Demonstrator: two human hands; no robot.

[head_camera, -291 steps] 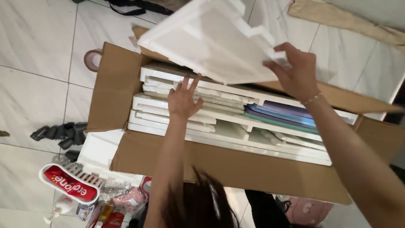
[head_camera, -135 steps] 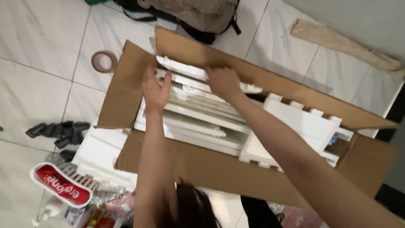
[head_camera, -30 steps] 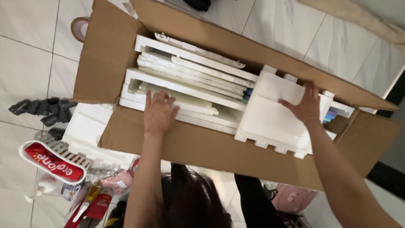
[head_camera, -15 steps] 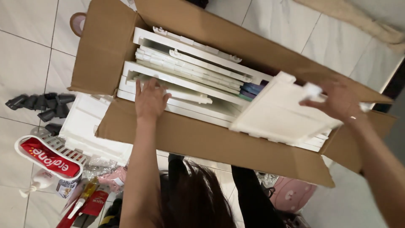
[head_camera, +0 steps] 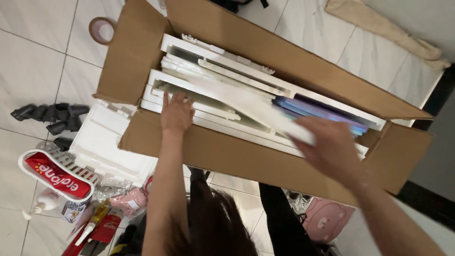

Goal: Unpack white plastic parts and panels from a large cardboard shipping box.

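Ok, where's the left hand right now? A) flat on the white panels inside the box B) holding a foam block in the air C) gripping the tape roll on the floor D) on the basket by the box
A: the left hand lies palm down on the white panels inside the open cardboard box, while the tape roll sits untouched on the floor.

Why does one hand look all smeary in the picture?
Head view: the right hand is motion-blurred, and so is the pale white piece streaking up from it; the left hand, flat on the white panels in the brown cardboard box, looks sharp.
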